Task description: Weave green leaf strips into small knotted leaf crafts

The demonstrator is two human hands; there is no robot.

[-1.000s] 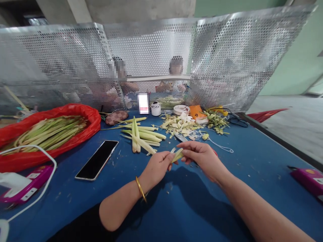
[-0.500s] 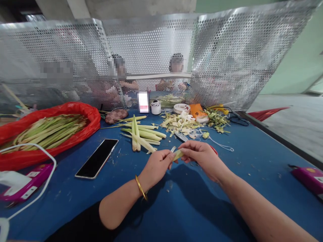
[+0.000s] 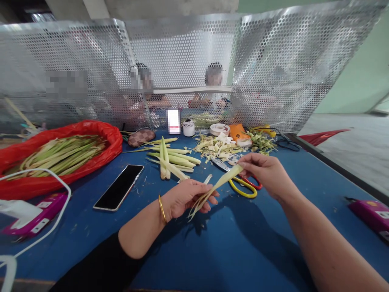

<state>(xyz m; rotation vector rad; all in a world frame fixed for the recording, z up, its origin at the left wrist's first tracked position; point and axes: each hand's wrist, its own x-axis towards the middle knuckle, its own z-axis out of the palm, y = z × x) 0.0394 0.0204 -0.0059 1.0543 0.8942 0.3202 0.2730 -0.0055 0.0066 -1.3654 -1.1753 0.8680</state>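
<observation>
Both hands hold one pale green leaf strip (image 3: 217,185) above the blue table (image 3: 237,247). My left hand (image 3: 186,198), with a gold bangle at the wrist, is closed around the strip's frayed lower end. My right hand (image 3: 265,172) pinches its upper end, up and to the right. The strip runs slanted between them. Scissors (image 3: 243,185) with red and yellow handles lie on the table just below my right hand. A small bunch of cut green stalks (image 3: 172,159) lies beyond my left hand.
A red bag of long green leaves (image 3: 62,152) sits at the left. A black phone (image 3: 119,187) lies near it, with a pink device and white cable (image 3: 36,213). Leaf scraps (image 3: 220,147), tape rolls and a perforated metal screen (image 3: 273,69) stand behind; people sit beyond it.
My hands were close together on a short folded piece. My right hand has moved up and right, drawing the strip out long, and the scissors are now uncovered.
</observation>
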